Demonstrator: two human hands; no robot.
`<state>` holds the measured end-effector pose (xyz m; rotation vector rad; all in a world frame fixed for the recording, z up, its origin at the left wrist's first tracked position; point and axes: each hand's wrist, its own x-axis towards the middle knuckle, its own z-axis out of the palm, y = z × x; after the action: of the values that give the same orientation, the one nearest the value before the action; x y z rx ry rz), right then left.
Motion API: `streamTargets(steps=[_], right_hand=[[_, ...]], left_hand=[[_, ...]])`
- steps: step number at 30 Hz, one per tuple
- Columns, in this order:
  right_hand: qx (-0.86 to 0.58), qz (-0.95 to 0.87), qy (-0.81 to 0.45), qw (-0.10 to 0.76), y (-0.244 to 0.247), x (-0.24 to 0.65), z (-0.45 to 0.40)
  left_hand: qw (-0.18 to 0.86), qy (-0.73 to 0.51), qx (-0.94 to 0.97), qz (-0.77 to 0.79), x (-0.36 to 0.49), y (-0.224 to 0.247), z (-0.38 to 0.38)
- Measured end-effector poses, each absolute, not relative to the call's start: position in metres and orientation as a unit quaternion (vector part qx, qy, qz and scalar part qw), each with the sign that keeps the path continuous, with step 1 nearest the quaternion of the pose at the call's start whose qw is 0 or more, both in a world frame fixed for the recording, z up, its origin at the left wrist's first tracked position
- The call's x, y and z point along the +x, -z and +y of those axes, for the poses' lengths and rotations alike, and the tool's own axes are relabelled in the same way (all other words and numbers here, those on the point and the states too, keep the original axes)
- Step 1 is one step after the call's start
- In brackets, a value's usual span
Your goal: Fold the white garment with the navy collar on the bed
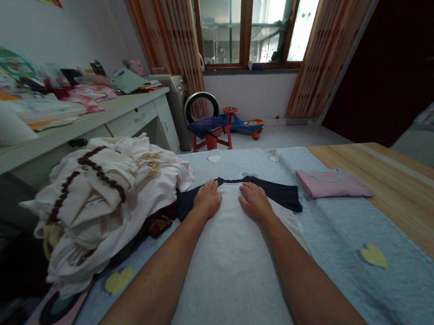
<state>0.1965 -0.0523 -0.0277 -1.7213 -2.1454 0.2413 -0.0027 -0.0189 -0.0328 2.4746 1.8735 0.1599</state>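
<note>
A white T-shirt point(233, 264) with dark navy sleeves lies spread out before me, its collar at the far end. My left hand point(207, 198) rests flat on the shirt beside the collar, over the left shoulder seam. On the other shoulder lies my right hand point(255, 200), palm down with fingers stretched toward the collar. Neither hand grips the cloth. The shirt's near hem runs out of view between my forearms.
Left of the shirt is a heaped pile of white clothes point(157, 184). A folded pink shirt point(333, 184) lies at the right. Beneath is a blue cloth point(348, 231) with heart patches, over a wooden table point(409, 183). Behind stand a red stool point(211, 140) and a cluttered desk point(130, 114).
</note>
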Motion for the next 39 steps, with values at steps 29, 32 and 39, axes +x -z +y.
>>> streamTargets(steps=[29,32,39], right_hand=[[-0.615,-0.760,-0.095,0.188,0.028,0.196,-0.053],[-0.616,-0.759,-0.093,0.189,0.029,0.197,-0.052],[-0.612,-0.764,-0.084,0.185,0.030,0.198,-0.051]], left_hand=[[-0.005,-0.087,0.735,0.673,-0.015,0.031,-0.027],[-0.027,-0.110,0.788,0.606,-0.017,0.034,-0.027],[0.031,-0.086,0.822,0.562,-0.019,0.028,-0.026]])
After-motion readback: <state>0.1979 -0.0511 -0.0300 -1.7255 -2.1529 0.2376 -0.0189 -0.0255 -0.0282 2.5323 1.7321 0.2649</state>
